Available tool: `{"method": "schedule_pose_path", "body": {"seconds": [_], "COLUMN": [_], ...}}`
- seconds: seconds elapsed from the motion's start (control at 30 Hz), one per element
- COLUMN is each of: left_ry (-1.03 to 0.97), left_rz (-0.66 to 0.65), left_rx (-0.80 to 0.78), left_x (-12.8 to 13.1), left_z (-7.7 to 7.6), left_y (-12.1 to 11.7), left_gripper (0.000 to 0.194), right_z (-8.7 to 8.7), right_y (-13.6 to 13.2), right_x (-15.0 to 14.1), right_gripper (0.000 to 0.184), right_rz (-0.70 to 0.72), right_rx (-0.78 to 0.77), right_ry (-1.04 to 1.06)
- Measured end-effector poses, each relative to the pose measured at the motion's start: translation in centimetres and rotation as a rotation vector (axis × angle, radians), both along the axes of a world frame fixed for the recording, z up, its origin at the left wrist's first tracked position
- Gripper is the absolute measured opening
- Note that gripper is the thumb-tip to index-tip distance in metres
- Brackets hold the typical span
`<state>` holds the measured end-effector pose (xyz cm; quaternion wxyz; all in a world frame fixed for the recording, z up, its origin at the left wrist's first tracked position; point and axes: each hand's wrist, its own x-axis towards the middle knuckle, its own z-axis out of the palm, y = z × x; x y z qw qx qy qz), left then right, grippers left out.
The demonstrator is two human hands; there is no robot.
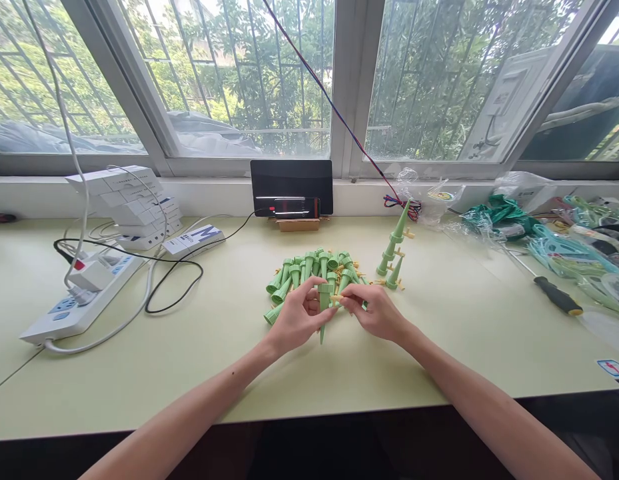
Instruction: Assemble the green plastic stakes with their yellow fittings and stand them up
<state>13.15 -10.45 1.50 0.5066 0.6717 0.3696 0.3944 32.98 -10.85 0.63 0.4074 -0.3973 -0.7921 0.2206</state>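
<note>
My left hand (pixel 299 313) is closed around a green plant watering spike (pixel 324 300), its pointed tip hanging down and its wide collar up. At the spike's side, my right hand (pixel 372 308) pinches a small yellow valve (pixel 338 299) between thumb and fingertips. Whether the valve is seated in the spike I cannot tell. Just behind both hands lies a pile of similar green spikes (pixel 309 263), with yellow valves showing among them. To the right stands a tilted stack of spikes (pixel 390 247) with yellow valves, and a single spike (pixel 394 275) is beside it.
A phone (pixel 297 208) leans on a black tablet (pixel 292 177) by the window. On the left are a power strip (pixel 84 300), cables and stacked white boxes (pixel 134 203). A screwdriver (pixel 558 295) and plastic-wrapped items (pixel 559 253) lie at the right.
</note>
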Motion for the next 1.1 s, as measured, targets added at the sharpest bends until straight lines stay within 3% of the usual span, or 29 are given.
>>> {"method": "schedule_pose_path", "body": {"seconds": [0.6, 0.83, 1.1], "left_ry": [0.002, 0.017, 0.019], "left_rz": [-0.011, -0.042, -0.204], "left_rx": [-0.007, -0.153, -0.297], "left_x": [0.0, -0.3, -0.6], "left_z": [0.0, 0.3, 1.3], "left_y": [0.1, 0.6, 0.5], "left_gripper": [0.043, 0.054, 0.063], "right_z": [0.1, 0.1, 0.3], "right_y": [-0.1, -0.2, -0.4], "right_x": [-0.1, -0.1, -0.2], "right_gripper": [0.024, 0.029, 0.032], "right_rz": [0.003, -0.018, -0.005], "right_rx": [-0.012, 0.02, 0.031], "right_ry": [0.009, 0.009, 0.027]}}
